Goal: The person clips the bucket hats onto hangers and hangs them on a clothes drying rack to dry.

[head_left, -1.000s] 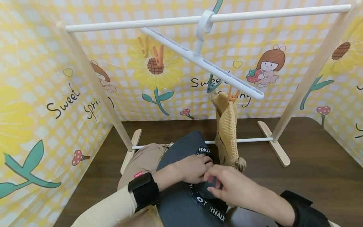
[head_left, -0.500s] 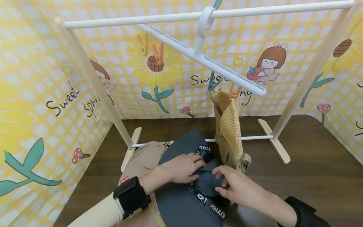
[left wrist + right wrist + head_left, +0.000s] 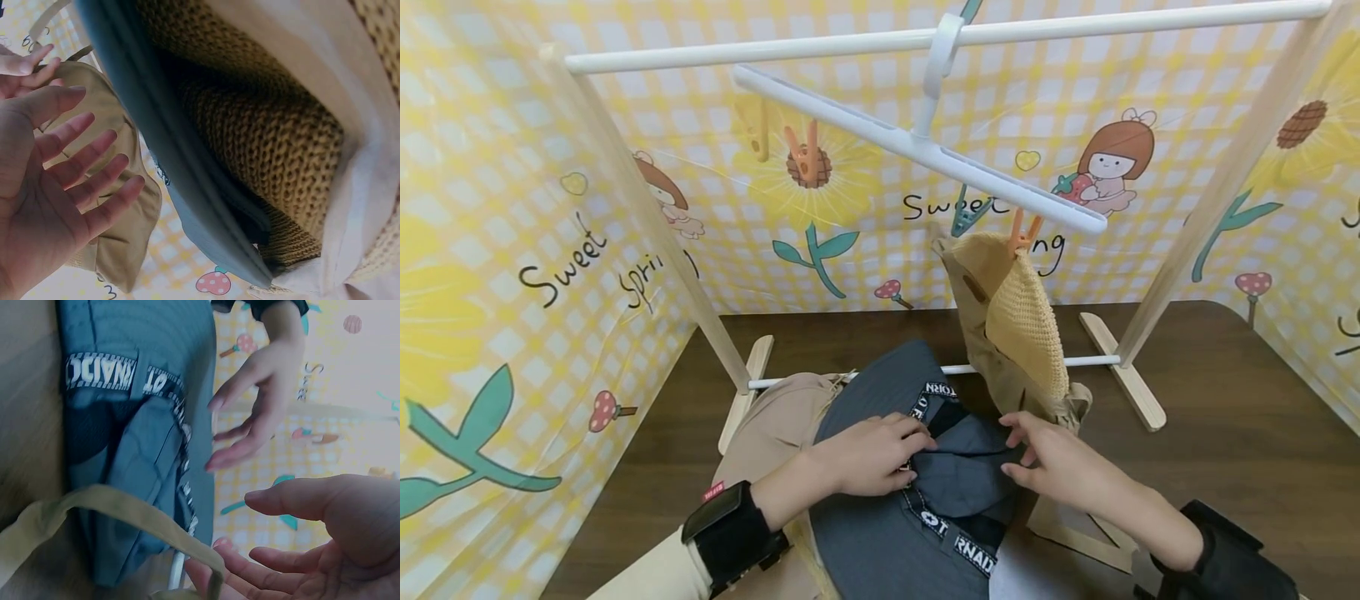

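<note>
A dark blue-grey bucket hat (image 3: 880, 517) with a white-lettered black band lies before me, its crown folded in. My left hand (image 3: 868, 454) is over this hat near the band, fingers loosely bent around nothing; the left wrist view has its fingers (image 3: 87, 181) spread beside the brim. To the right, my right hand (image 3: 1060, 467) is held at the edge of the crown, thumb and fingers apart, just below the hanging hat. That tan hat (image 3: 1026, 325), with a straw-like woven side, hangs from a white hanger (image 3: 917, 146) by a teal clothespin (image 3: 970, 212) and an orange clothespin (image 3: 1021, 232).
A beige hat (image 3: 771, 408) lies beneath the blue one, its woven inside (image 3: 269, 137) showing in the left wrist view. The rack's white rail (image 3: 737, 52) and wooden legs (image 3: 647, 217) frame the space. More orange clothespins (image 3: 802, 154) hang at the hanger's left end.
My hands have drawn apart, the left moving left and the right moving right, uncovering the blue hat's folded crown. The hanger has turned slightly and the tan hat has swung, its lower end rightward.
</note>
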`<action>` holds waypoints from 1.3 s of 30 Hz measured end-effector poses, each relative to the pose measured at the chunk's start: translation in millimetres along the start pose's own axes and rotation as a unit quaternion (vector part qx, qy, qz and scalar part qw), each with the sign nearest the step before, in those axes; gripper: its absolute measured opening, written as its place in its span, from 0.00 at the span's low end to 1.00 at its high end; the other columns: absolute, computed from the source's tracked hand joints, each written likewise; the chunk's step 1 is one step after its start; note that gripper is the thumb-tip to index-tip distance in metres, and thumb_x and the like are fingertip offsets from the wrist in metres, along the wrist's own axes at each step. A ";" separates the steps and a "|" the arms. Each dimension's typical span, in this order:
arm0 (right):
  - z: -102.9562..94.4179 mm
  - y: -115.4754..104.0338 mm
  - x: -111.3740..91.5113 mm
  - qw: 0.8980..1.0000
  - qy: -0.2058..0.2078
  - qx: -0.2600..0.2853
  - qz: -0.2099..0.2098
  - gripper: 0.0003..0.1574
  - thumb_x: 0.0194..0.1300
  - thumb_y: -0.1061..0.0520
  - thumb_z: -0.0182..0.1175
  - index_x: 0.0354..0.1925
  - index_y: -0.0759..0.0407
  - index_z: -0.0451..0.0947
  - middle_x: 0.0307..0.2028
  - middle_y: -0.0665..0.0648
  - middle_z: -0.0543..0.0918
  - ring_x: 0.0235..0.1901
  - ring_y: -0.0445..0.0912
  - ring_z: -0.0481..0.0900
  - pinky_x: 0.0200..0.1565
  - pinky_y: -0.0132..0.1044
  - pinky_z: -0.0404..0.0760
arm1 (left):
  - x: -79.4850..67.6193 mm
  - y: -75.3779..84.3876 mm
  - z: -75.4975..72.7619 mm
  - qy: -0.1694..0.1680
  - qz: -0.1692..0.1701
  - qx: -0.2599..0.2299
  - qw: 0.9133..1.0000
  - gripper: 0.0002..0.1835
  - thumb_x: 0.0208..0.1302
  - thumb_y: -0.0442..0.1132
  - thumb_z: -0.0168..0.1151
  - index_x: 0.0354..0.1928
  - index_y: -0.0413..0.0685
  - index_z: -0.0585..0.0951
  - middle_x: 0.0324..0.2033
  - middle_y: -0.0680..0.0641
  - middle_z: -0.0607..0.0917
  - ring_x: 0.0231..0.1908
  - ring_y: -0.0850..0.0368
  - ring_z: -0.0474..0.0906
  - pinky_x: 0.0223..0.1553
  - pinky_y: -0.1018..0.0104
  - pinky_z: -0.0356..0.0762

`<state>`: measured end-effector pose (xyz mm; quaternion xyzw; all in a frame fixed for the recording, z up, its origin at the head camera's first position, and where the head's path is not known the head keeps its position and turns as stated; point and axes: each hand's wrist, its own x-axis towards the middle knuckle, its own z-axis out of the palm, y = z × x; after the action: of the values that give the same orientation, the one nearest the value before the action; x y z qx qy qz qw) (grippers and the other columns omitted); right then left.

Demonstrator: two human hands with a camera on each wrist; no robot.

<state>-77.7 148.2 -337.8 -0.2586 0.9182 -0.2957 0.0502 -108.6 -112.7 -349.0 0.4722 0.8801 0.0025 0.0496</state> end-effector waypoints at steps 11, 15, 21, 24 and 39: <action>7.5 25.5 16.8 0.997 -0.034 0.018 0.069 0.29 0.54 0.65 0.64 0.53 0.74 0.66 0.37 0.64 0.80 0.28 0.45 0.79 0.29 0.40 0.81 | 0.3 2.6 -0.2 0.000 0.004 -0.004 1.000 0.19 0.65 0.44 0.56 0.57 0.51 0.72 0.54 0.48 0.76 0.56 0.54 0.70 0.52 0.53 0.77; 12.5 31.7 20.7 0.995 -0.054 -0.001 0.086 0.30 0.54 0.64 0.64 0.53 0.74 0.66 0.39 0.64 0.81 0.29 0.47 0.79 0.31 0.42 0.81 | -0.5 1.9 -0.6 0.005 0.006 -0.007 1.000 0.19 0.65 0.43 0.56 0.57 0.50 0.72 0.54 0.47 0.76 0.56 0.54 0.70 0.53 0.53 0.77; 18.9 37.5 24.6 0.993 -0.073 -0.022 0.090 0.33 0.53 0.61 0.66 0.53 0.74 0.66 0.43 0.69 0.81 0.36 0.55 0.81 0.37 0.47 0.82 | -1.9 0.4 0.0 0.000 0.002 -0.008 1.000 0.19 0.65 0.43 0.56 0.57 0.50 0.72 0.54 0.47 0.76 0.55 0.54 0.70 0.53 0.55 0.77; 21.1 40.0 26.4 0.992 -0.075 -0.016 0.096 0.34 0.53 0.61 0.66 0.54 0.74 0.66 0.44 0.70 0.81 0.38 0.56 0.80 0.38 0.48 0.82 | -1.1 0.1 0.6 -0.006 -0.002 -0.009 1.000 0.19 0.66 0.44 0.55 0.58 0.50 0.72 0.55 0.48 0.76 0.56 0.54 0.70 0.54 0.55 0.77; 27.1 43.5 36.2 0.989 -0.073 -0.006 0.128 0.31 0.54 0.59 0.65 0.53 0.73 0.68 0.38 0.65 0.81 0.41 0.58 0.78 0.42 0.50 0.80 | 1.2 -2.6 12.9 -0.028 -0.008 -0.034 0.999 0.19 0.65 0.43 0.56 0.58 0.50 0.72 0.53 0.47 0.76 0.53 0.54 0.72 0.53 0.57 0.77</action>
<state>-121.6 146.0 -382.5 -0.1600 0.9393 -0.2619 0.1530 -110.3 -113.7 -362.1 0.4632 0.8814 0.0188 0.0904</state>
